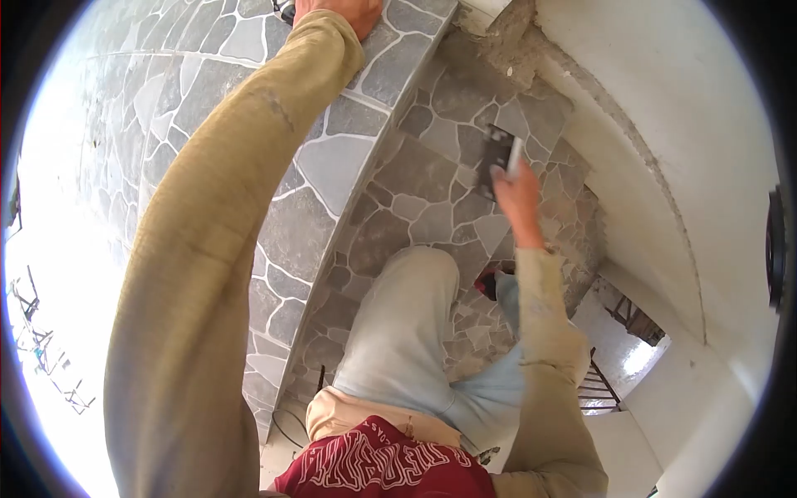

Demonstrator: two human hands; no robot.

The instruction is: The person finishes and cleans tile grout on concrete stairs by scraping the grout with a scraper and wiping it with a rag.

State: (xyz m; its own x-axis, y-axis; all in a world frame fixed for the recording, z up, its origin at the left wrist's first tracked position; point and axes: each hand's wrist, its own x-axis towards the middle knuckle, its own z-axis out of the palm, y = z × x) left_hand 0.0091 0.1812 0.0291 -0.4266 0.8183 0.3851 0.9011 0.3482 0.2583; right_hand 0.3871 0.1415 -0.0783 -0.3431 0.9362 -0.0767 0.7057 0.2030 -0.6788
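My left hand (pixel 349 12) is at the top edge of the view, above the raised grey stone-patterned surface (pixel 315 166); its fingers are cut off by the frame. Just left of it a small dark and light object (pixel 285 10) is partly visible, too little to identify. On the right, my right hand (pixel 516 192) is closed on a dark flat rectangular object (pixel 496 158) with a pale edge, slightly blurred by motion. This object is over the lower stone-patterned floor (pixel 415 170), between the raised edge and the wall.
A pale wall (pixel 664 108) curves along the right, with rough, broken plaster (pixel 515 50) at its upper corner. My bent knee (pixel 427 270) and a red and black shoe (pixel 490 282) are below. Dark metal railing (pixel 602 382) stands at lower right.
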